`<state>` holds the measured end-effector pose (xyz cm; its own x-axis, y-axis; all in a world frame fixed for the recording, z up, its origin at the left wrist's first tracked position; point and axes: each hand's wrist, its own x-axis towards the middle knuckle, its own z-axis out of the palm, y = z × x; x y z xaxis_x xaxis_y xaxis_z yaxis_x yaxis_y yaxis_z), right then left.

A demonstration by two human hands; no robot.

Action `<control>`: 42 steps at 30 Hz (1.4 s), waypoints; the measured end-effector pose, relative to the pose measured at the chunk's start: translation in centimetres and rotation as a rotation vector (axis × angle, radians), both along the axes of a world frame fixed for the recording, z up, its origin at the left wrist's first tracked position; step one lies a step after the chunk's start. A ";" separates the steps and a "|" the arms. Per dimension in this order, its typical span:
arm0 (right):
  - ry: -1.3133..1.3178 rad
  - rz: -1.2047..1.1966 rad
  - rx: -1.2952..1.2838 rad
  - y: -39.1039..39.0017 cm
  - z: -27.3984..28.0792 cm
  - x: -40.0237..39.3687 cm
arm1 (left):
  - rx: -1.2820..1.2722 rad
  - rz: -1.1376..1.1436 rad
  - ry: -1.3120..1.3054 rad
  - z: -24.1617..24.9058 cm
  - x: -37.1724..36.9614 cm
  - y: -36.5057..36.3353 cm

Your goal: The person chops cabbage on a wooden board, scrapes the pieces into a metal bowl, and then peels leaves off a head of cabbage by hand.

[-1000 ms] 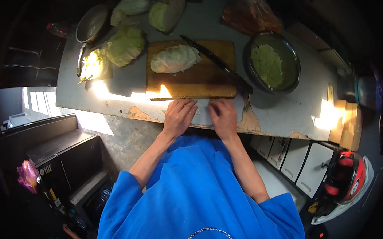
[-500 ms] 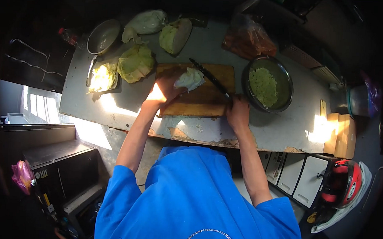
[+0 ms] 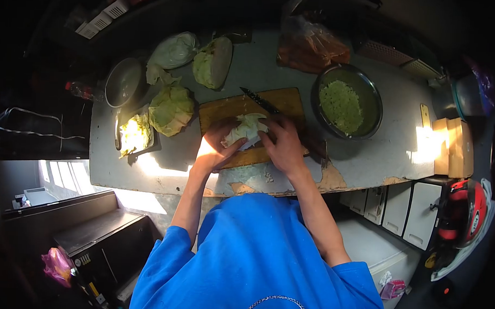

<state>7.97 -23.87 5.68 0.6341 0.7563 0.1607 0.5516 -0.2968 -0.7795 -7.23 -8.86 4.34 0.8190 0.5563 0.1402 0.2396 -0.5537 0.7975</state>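
On the wooden cutting board (image 3: 287,101), a pale green cabbage piece (image 3: 247,128) is held between my two hands. My left hand (image 3: 219,142) wraps its left side, fingers curled round it. From the right, my right hand (image 3: 282,145) grips the same piece with thumb and fingers. A dark knife (image 3: 260,101) lies on the board behind my right hand, its tip toward the upper left; part of it is hidden by that hand. Right of the board, a metal bowl (image 3: 373,107) holds chopped cabbage (image 3: 342,106).
Cabbage leaves (image 3: 171,110), a cut cabbage (image 3: 212,63), a wrapped cabbage (image 3: 175,50), an empty-looking bowl (image 3: 124,82) and a sunlit tray of scraps (image 3: 135,134) stand left. A bag of carrots (image 3: 312,48) lies behind. The table's front edge (image 3: 334,182) is chipped.
My right hand has let go of the knife, which now lies on the board, and has moved left onto the cabbage piece. The whole view has shifted and tilted slightly.
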 end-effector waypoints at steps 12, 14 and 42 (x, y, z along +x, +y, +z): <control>-0.108 0.560 -0.260 4.1 2.4 3.6 | -0.149 0.252 -0.150 -2.1 0.0 -2.6; -0.124 0.593 -0.326 4.8 2.6 3.7 | -0.127 0.250 -0.158 -2.4 -0.1 -2.4; -0.268 0.670 -0.565 7.2 4.5 3.2 | -0.153 0.164 -0.171 -3.1 -0.7 -1.9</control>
